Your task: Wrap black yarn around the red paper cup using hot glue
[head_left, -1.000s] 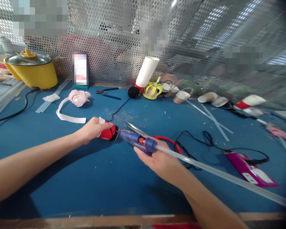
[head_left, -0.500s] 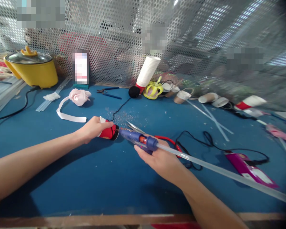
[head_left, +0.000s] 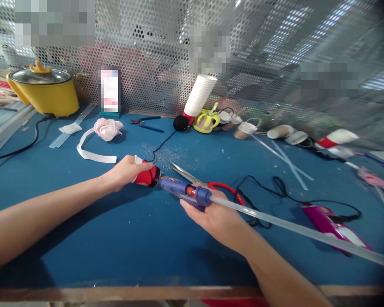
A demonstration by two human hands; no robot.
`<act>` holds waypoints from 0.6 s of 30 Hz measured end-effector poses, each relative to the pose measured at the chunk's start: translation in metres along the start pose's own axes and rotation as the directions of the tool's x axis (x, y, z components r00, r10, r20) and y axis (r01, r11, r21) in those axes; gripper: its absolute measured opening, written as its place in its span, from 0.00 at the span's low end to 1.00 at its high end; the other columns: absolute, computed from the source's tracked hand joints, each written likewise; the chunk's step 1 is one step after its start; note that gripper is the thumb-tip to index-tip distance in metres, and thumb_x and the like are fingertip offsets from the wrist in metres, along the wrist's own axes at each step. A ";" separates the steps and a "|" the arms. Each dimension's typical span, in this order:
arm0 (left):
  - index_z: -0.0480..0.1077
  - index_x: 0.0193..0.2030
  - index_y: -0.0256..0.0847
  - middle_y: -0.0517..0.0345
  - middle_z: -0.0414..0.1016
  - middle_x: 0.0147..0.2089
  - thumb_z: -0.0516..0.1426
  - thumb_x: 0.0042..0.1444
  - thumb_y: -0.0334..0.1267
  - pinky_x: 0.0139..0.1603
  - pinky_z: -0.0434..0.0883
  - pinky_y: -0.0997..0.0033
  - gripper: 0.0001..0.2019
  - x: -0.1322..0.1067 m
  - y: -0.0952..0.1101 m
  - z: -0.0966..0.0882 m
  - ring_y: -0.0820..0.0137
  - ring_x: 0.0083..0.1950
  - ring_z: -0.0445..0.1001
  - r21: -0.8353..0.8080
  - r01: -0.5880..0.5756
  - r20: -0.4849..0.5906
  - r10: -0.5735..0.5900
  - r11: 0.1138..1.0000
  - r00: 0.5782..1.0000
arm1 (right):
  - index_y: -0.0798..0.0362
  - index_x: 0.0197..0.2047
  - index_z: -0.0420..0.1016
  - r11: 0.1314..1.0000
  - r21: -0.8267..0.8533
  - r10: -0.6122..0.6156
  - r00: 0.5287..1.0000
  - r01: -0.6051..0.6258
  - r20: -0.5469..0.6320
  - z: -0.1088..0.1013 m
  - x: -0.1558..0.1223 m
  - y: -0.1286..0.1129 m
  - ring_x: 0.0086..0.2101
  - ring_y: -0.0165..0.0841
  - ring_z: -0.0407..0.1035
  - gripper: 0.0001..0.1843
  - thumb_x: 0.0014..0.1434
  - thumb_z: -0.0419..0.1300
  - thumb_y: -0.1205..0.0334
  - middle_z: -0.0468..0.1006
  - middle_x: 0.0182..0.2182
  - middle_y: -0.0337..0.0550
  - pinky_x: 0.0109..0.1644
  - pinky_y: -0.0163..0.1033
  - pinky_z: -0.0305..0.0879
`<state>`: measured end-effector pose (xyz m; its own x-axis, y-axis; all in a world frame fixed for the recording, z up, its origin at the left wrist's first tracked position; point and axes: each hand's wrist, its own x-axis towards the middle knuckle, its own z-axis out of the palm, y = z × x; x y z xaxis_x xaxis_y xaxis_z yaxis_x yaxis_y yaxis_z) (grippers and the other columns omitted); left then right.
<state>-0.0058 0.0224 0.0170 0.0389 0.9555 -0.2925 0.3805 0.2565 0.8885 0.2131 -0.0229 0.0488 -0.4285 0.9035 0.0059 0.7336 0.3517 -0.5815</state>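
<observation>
My left hand (head_left: pixel 124 170) is closed round a small red and white paper cup (head_left: pixel 145 175) lying on its side on the blue table (head_left: pixel 115 238). My right hand (head_left: pixel 216 217) grips a blue glue gun (head_left: pixel 182 189) whose nozzle points at the cup's rim. A long clear glue stick (head_left: pixel 291 230) runs out of the gun's back toward the right. Red-handled scissors (head_left: pixel 208 183) lie just behind the gun. A thin black string (head_left: pixel 161 145) leads from the cup to a black pompom (head_left: pixel 181 123).
Along the perforated metal wall stand a yellow pot (head_left: pixel 45 91), a stack of white cups (head_left: pixel 198 96), a yellow crown (head_left: pixel 206 121) and several tipped paper cups (head_left: pixel 281 131). A pink fabric rose with ribbon (head_left: pixel 107 128), blue pliers (head_left: pixel 147 123), loose glue sticks (head_left: pixel 284 160) and a magenta device (head_left: pixel 333 221) with black cable also lie here.
The glue gun's nozzle has shifted slightly lower against the cup's rim. Both hands stay in nearly the same place.
</observation>
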 end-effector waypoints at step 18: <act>0.53 0.15 0.40 0.67 0.51 0.14 0.54 0.46 0.50 0.14 0.45 0.76 0.20 0.002 -0.002 0.000 0.80 0.14 0.49 -0.017 -0.044 0.007 0.044 0.999 0.999 | 0.50 0.29 0.70 0.995 -0.079 -0.064 0.997 0.062 -0.030 -0.003 -0.002 -0.007 0.24 0.31 0.69 0.07 0.54 0.52 0.63 0.74 0.24 0.39 0.27 0.34 0.65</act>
<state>-0.0063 0.0234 0.0142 0.0616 0.9648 -0.2555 0.3623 0.2169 0.9065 0.2103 -0.0261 0.0548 -0.4589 0.8859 0.0672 0.7452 0.4251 -0.5138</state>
